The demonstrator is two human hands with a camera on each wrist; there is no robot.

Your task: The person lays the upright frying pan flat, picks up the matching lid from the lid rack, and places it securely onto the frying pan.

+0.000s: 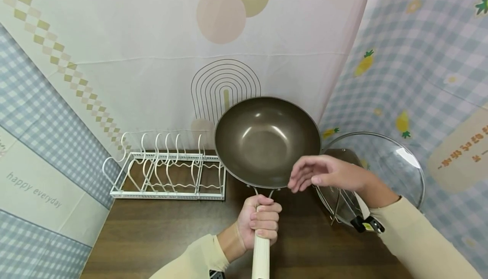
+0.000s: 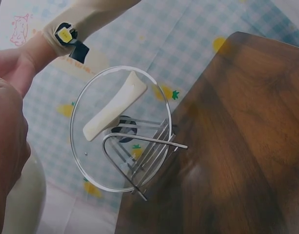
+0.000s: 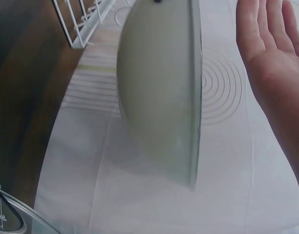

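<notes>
In the head view, my left hand (image 1: 261, 221) wraps around the cream handle (image 1: 261, 255) of a deep frying pan (image 1: 267, 143), just below where the handle joins the pan. The pan's brown inside faces me, above the table. My right hand (image 1: 329, 173) is by the pan's lower right rim, fingers relaxed and holding nothing. From the right wrist view, the pan (image 3: 159, 92) shows side-on with a pale green outside, and the right hand (image 3: 276, 73) is apart from it. Part of the left hand (image 2: 8, 151) shows at the left wrist view's edge.
A white wire rack (image 1: 167, 195) with upright loops stands left of the pan. At right, a glass lid (image 2: 81, 165) with a cream handle (image 2: 115, 107) leans in a metal stand (image 2: 125, 170). Patterned cloth (image 1: 133, 20) hangs behind the brown wooden table (image 1: 171, 228).
</notes>
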